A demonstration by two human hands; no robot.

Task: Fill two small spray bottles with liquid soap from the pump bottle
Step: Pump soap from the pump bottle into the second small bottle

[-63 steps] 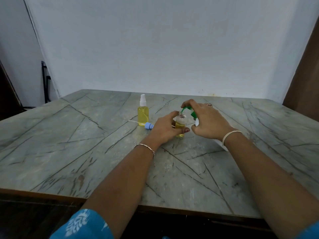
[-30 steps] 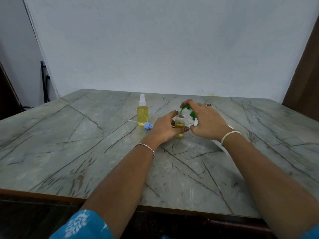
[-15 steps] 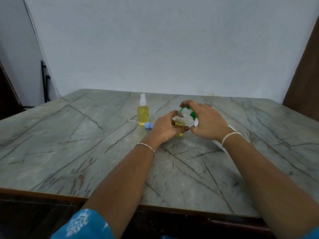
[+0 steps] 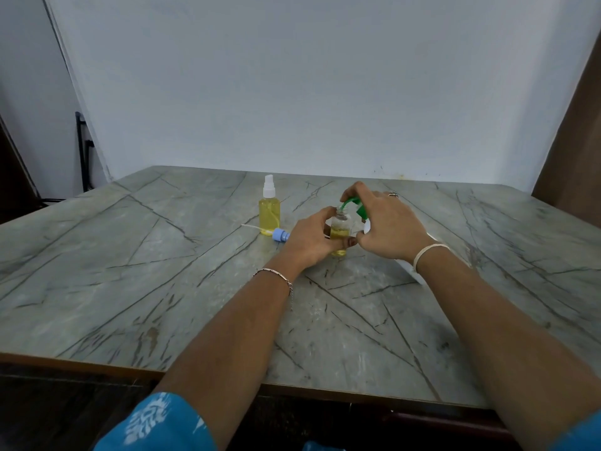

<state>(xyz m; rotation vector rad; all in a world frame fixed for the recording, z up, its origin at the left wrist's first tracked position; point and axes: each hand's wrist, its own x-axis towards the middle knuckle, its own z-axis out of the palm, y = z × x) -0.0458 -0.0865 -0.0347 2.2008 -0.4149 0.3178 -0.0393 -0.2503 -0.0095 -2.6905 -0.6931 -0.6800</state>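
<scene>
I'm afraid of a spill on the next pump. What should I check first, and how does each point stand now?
1. Small open bottle upright on the table: ok.
2. Left hand grip round it: ok.
3. Green spout over the bottle's mouth: ok, as far as shows.
4. Room left inside: ok, roughly half full.
5. Right hand on the pump bottle: ok.
6. Soap left in the pump bottle: cannot tell, the hand hides it.
</scene>
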